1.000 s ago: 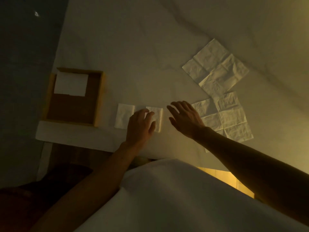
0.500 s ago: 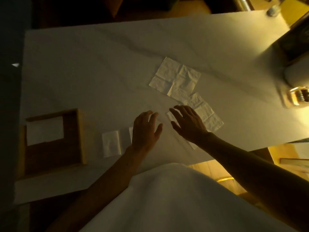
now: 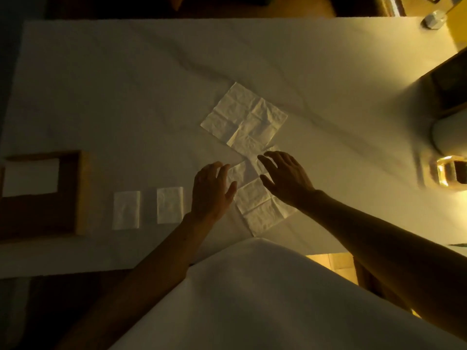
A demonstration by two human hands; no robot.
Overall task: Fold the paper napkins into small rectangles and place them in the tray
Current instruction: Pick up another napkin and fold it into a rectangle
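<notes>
An unfolded paper napkin [image 3: 257, 205] lies flat near the table's front edge. My left hand [image 3: 211, 192] hovers at its left side, fingers apart, holding nothing. My right hand [image 3: 284, 178] is spread over its upper right part, also holding nothing. A second unfolded napkin [image 3: 243, 117] lies just beyond, its near corner overlapping the first. Two folded napkin rectangles [image 3: 126, 209] [image 3: 169, 208] rest side by side to the left of my left hand. A wooden tray [image 3: 82, 193] at the far left holds one folded napkin [image 3: 31, 176].
The white marble table [image 3: 126, 84] stretches far ahead. At the right edge stand a shiny glass object [image 3: 449, 173], a white round object [image 3: 447, 132] and a dark box [image 3: 452, 84]. My white clothing [image 3: 265, 299] fills the lower view.
My left hand left the folded rectangle and moved right to the unfolded napkin. My right hand reached further onto that napkin. The view swung, so the tray now sits at the far left.
</notes>
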